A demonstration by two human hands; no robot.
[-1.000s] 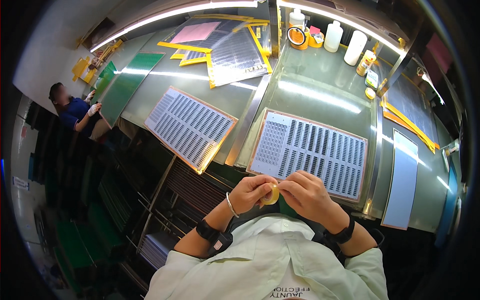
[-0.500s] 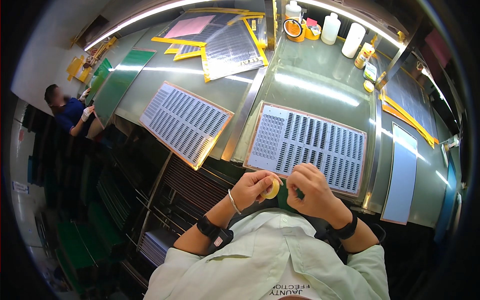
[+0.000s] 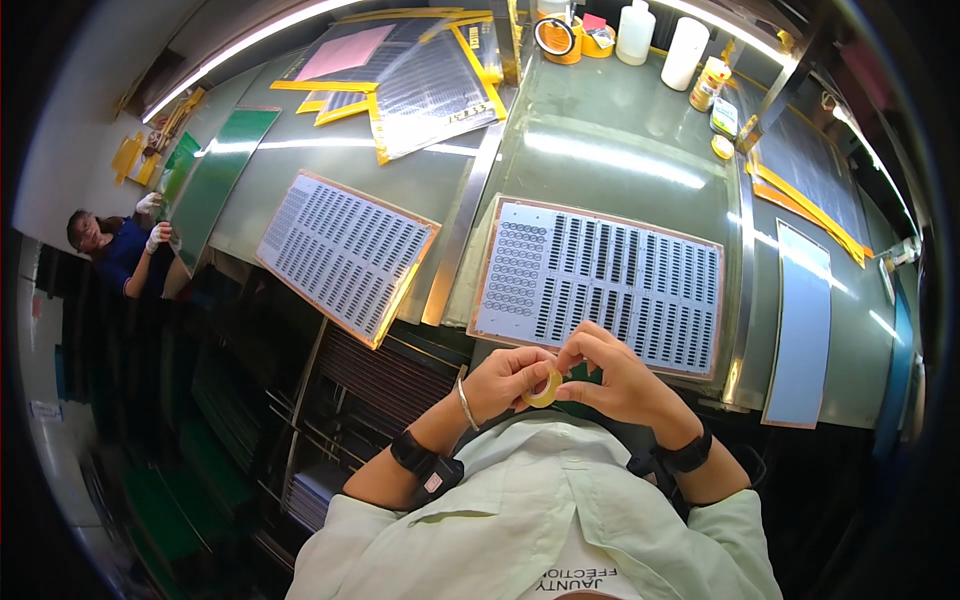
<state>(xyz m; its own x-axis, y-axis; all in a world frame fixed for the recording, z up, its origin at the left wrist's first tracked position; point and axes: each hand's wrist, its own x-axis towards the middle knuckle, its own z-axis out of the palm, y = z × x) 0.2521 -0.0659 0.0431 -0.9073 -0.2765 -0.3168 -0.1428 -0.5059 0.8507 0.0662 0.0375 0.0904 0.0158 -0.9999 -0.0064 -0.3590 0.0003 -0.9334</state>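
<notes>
Close to my body, in front of the table edge, my left hand [image 3: 503,384] is closed around a small roll of yellow tape [image 3: 546,396]. My right hand [image 3: 628,383] meets the roll from the other side, its thumb and forefinger curled against the tape's edge; whether a loose tape end sits between them is too small to see. Just beyond both hands, a pale panel [image 3: 607,280] with rows of dark slots and a copper-coloured border lies flat on the table. Neither hand grips this panel.
A similar slotted panel [image 3: 345,255] lies to the left, a plain pale-blue one [image 3: 803,325] to the right. White bottles [image 3: 685,52] and tape rolls [image 3: 557,38] stand at the back. Yellow-edged films [image 3: 430,100] lie back left. A gloved person [image 3: 125,250] handles a green board [image 3: 222,180].
My right hand has come left and its fingers now meet the tape roll. The view has shifted slightly, so the table appears a little further left and up.
</notes>
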